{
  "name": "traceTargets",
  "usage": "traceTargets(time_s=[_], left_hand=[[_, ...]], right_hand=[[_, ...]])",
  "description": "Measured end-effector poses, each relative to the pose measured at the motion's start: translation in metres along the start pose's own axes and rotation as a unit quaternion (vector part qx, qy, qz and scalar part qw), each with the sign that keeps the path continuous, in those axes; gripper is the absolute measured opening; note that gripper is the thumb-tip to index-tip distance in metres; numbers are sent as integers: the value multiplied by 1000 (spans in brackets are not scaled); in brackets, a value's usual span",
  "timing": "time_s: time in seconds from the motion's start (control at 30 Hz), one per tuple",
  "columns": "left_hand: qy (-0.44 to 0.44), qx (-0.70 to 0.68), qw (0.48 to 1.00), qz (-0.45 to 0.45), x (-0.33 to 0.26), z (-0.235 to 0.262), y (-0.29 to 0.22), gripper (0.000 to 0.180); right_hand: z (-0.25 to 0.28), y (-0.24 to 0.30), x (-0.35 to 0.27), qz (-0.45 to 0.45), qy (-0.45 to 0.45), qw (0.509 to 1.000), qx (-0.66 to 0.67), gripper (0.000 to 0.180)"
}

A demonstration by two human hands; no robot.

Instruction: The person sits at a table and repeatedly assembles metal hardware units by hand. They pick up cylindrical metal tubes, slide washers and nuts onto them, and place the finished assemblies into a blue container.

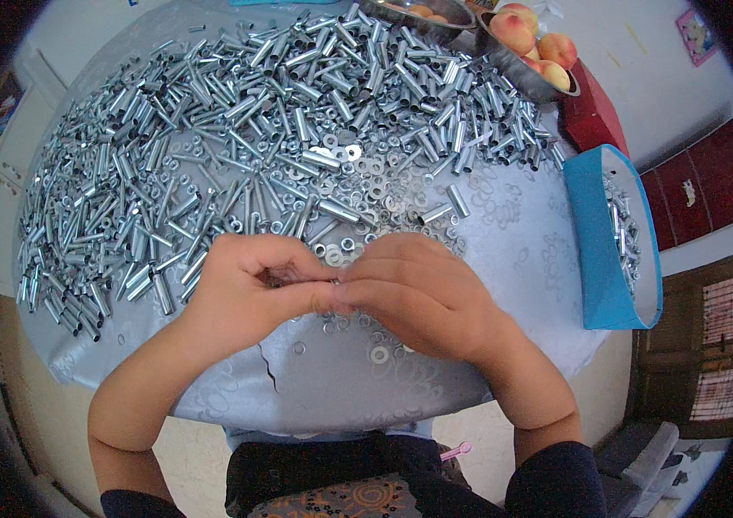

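Observation:
My left hand [246, 289] and my right hand [427, 293] meet fingertip to fingertip over the near part of the table. Both are closed in a pinch; a tiny bit of metal seems to show where they touch, but the fingers hide what it is. Just beyond and beneath them lie loose flat washers [353, 153] and small nuts [347, 244]. Shiny metal sleeves [458, 200] and threaded rods or bolts are heaped across the far and left side. One washer [379, 355] rests close to the near edge, below my right hand.
The round table has a pale patterned cloth [530, 259]. On the right stands a blue fabric bin [593, 250] holding metal parts. At the back right are a metal bowl of peaches [522, 73], another bowl [423, 26] and a red box [595, 108]. A dark thread [269, 367] lies near the front edge.

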State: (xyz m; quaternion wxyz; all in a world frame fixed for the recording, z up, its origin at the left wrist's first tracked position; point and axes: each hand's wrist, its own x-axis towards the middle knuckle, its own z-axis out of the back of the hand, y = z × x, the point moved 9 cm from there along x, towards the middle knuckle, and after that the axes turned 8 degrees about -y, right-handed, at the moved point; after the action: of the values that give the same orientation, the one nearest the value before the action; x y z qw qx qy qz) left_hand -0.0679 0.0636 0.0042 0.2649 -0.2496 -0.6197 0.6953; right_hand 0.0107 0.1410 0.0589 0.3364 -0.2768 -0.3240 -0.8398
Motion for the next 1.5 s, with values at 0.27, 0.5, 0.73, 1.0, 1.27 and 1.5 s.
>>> traceTargets(time_s=[0.27, 0.5, 0.73, 1.0, 1.27, 1.5], left_hand=[[-98, -83, 992, 4, 3, 16, 2, 12], [-205, -174, 963, 17, 12, 43, 13, 18], [-192, -187, 963, 8, 12, 39, 11, 18], [-184, -171, 968, 0, 13, 38, 14, 19], [-185, -189, 964, 5, 13, 38, 12, 18], [-163, -179, 970, 14, 13, 33, 14, 18]], right_hand=[[39, -8, 10, -71, -109, 986, -102, 39], [16, -34, -2, -124, -21, 988, -93, 20], [-22, -43, -17, -162, 99, 977, -99, 20], [-19, -43, -14, -174, 90, 973, -121, 21], [-24, -47, -15, -192, 92, 967, -141, 19], [-23, -47, -15, -187, 65, 971, -130, 12]])
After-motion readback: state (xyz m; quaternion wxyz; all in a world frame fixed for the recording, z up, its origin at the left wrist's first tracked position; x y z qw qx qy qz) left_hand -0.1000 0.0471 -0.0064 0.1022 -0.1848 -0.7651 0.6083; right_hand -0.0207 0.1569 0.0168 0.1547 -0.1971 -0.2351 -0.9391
